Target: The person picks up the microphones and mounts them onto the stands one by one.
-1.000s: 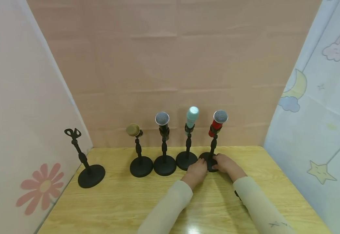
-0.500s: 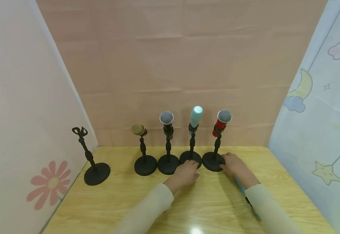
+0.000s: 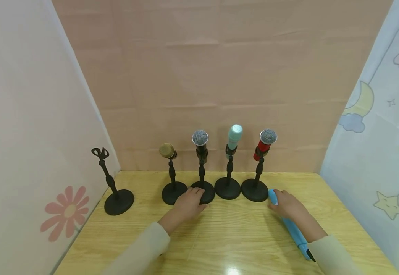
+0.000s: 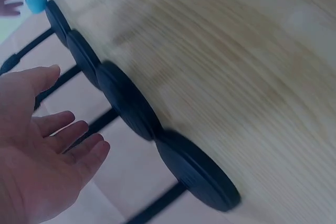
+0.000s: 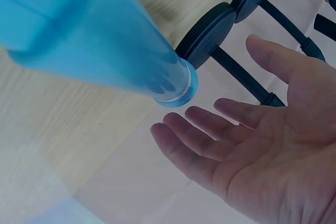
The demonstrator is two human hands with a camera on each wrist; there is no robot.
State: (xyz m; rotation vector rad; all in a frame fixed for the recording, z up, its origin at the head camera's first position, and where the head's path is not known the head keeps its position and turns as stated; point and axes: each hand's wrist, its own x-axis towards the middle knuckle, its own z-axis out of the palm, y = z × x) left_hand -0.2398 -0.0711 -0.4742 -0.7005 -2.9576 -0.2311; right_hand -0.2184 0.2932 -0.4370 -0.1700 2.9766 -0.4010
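Observation:
Several black round-based stands line the back of the table, holding a gold-headed microphone [image 3: 167,151], a black microphone [image 3: 200,138], a mint-green microphone [image 3: 235,134] and a red microphone [image 3: 264,145]. My left hand [image 3: 187,205] is at the front of the black microphone's stand base [image 3: 208,193], its fingers loosely extended in the left wrist view, holding nothing. My right hand [image 3: 290,206] reaches over a long blue tube-shaped thing [image 3: 294,232] lying on the table. In the right wrist view its fingers [image 5: 181,148] are spread beside the blue thing's end, without gripping it.
At the far left, a stand with a bare clip [image 3: 100,153] leans slightly on its round base [image 3: 119,202]. A tan backdrop [image 3: 216,76] rises behind the table [image 3: 230,236]. Printed white sheets flank both sides.
My left hand has moved left along the stand bases, from the red microphone's stand to the black microphone's. My right hand has left the red microphone's base and come back over the blue thing.

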